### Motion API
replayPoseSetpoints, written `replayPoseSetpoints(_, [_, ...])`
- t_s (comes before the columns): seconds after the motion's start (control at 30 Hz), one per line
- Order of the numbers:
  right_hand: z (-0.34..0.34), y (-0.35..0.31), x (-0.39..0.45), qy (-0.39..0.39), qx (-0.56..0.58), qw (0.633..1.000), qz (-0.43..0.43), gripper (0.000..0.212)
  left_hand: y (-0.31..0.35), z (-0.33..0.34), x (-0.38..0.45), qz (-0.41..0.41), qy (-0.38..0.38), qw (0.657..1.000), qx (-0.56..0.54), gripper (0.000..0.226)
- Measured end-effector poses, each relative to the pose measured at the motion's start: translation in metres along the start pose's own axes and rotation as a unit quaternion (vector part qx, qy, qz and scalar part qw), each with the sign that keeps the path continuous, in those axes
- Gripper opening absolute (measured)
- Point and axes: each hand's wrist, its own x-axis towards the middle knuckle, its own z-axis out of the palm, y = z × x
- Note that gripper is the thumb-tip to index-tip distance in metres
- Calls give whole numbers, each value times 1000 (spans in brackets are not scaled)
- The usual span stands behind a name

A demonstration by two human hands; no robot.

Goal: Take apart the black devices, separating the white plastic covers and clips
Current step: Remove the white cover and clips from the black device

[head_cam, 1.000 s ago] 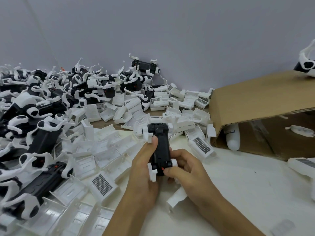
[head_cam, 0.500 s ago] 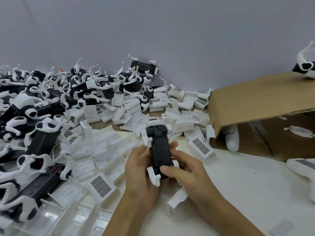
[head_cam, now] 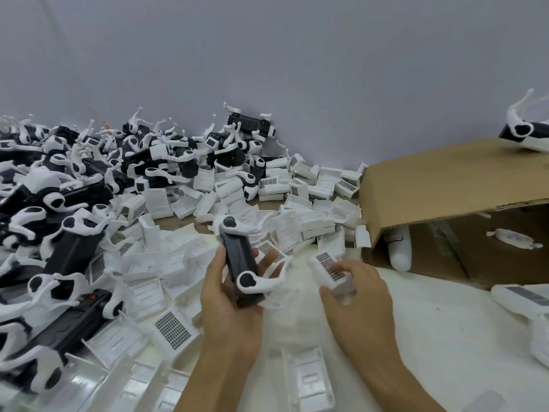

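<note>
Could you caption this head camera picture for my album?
Left hand grips a black device; right hand holds its white cover.

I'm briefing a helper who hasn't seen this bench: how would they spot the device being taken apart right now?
Start at the cardboard box on the right, then look left to the two hands. The black device stands gripped in the left hand. Unlike those in the pile, it is off the table, white clips still attached.

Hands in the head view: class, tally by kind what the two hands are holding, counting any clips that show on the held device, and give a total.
Black device: 1, gripped in the left hand
White clips on that device: 2
White cover: 1, held in the right hand
Total: 4
</note>
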Motion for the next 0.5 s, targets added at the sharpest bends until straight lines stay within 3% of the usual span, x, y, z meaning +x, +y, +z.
replayPoseSetpoints(0.1, [-1, -3, -1, 56, 109, 992, 23, 25, -5, -1, -1, 57, 3, 996, 63, 41])
replayPoseSetpoints(0.17, [0, -6, 0, 71, 239, 967, 49, 15, -9, -3, -2, 125, 2, 983, 135, 31])
replayPoseSetpoints(0.27, [0, -10, 1, 68, 370, 924, 65, 12, -15, -5, -4, 193, -9, 955, 225, 35])
replayPoseSetpoints(0.5, [2, -7, 5, -85, 425, 895, 104, 22, -23, -4, -7, 200, -56, 937, 281, 52])
